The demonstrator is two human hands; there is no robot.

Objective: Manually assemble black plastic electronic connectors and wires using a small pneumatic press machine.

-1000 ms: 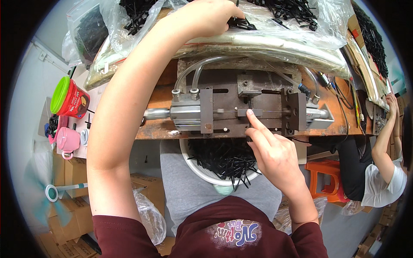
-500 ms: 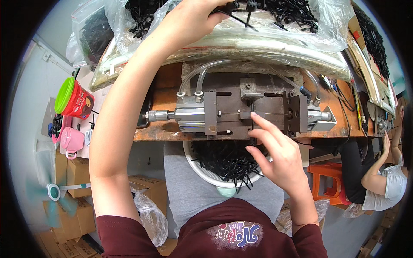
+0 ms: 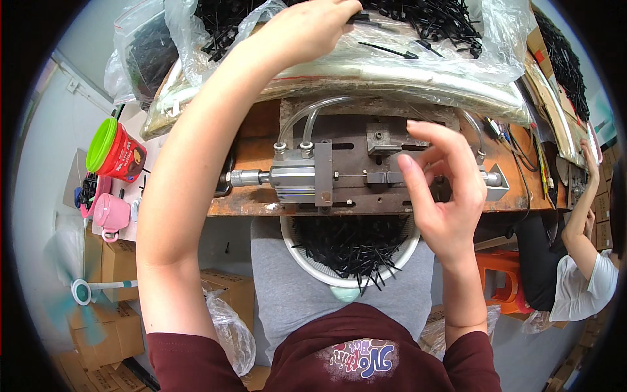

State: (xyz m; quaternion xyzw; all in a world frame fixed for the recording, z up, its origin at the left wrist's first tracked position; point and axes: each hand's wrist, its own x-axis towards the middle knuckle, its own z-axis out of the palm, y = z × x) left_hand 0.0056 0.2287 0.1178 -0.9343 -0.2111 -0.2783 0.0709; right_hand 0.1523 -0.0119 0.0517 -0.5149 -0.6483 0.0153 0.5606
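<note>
My left hand (image 3: 317, 29) reaches over the far pile, fingers closed on a few thin black plastic pieces (image 3: 361, 19) with wider heads. Above the right part of the metal clamping fixture (image 3: 346, 140), my right hand (image 3: 450, 186) has its thumb and forefinger apart, with nothing visible between them. Its other fingers are curled. Small dark jaws (image 3: 377, 178) sit at the middle of the fixture, with no black piece seen in them. Part of the fixture's right cylinder is hidden behind my right hand. A white basket (image 3: 297, 261) full of black pieces rests on my lap, below the table edge.
Black pieces (image 3: 444, 29) lie heaped on plastic sheeting (image 3: 418, 75) at the far side. Clear air hoses (image 3: 310, 114) arch behind the fixture. A red tub (image 3: 124, 157) and a pink cup (image 3: 111, 212) stand left. Another person (image 3: 584, 255) sits at the right.
My right hand has lifted from the jaws and shifted right, its fingers spreading. The black piece that stood in the jaws no longer shows there. My left hand stays over the pile, moving slightly.
</note>
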